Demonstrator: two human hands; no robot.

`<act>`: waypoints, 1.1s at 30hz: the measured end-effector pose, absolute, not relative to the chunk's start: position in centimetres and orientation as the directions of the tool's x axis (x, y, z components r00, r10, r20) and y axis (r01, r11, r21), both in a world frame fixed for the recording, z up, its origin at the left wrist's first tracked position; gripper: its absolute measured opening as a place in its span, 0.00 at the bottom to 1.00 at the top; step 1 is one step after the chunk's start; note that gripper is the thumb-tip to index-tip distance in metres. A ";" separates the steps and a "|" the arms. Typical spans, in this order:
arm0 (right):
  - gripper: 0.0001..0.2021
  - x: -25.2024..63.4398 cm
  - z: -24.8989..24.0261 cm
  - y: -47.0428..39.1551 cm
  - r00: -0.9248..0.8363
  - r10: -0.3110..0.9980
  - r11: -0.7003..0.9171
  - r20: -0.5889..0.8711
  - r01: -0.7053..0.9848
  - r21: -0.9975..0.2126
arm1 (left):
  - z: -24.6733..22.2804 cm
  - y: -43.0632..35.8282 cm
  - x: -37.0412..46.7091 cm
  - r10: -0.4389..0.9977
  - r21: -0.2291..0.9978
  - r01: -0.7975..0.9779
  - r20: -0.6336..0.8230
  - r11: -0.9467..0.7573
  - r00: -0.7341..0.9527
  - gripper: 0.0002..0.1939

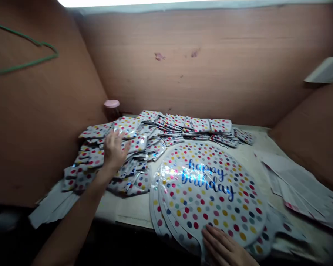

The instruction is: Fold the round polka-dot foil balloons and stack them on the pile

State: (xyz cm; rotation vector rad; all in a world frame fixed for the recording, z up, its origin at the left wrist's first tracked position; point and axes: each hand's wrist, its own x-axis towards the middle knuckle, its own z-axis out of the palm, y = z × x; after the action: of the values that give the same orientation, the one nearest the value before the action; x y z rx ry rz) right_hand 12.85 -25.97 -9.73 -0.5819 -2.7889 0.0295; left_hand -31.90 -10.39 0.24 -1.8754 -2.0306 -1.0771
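Observation:
Flat round foil balloons (202, 221) lie stacked at the front of the table, white with coloured dots. Blue "happy birthday" lettering runs across the top one. At the stack's near edge my right hand (224, 247) rests by the balloon's tail, fingers laid out flat; its thumb is hidden. To the left is a heap of folded dotted foil balloons (141, 183). My left hand (114, 149) is over this heap with its fingers apart, slightly blurred, and nothing shows in its grasp. Whether it touches the top folded balloon (127, 125) I cannot tell.
Rows of folded balloons (199, 125) line the back of the table. A pink-lidded jar (112, 105) stands in the back left corner. White paper sheets (302, 184) lie at the right. Wooden panels (211, 81) enclose the table; a green hanger (22, 66) hangs at left.

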 end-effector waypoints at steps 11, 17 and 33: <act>0.06 12.3 -9.6 -26.9 -0.453 0.882 0.346 0.130 0.437 -0.830 | -9.7 -24.4 -12.7 0.552 0.450 0.372 0.385 -0.812 0.740 0.19; 0.11 11.8 -7.8 -24.7 -0.433 0.870 -0.154 -0.239 0.222 -0.963 | -10.8 -24.8 -10.6 0.625 0.452 0.432 0.595 -0.780 0.506 0.06; 0.18 12.8 -7.7 -21.9 -0.417 0.817 -0.494 -0.398 -0.151 -0.856 | -9.8 -26.1 -9.4 0.655 0.467 0.478 0.649 -0.744 0.386 0.08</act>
State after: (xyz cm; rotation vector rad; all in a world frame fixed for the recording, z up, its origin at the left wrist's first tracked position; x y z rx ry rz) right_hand 12.80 -21.90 -7.70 -1.1344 -1.0104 1.9635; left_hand -9.38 -26.10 -9.77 -2.7791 -1.1532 -1.4635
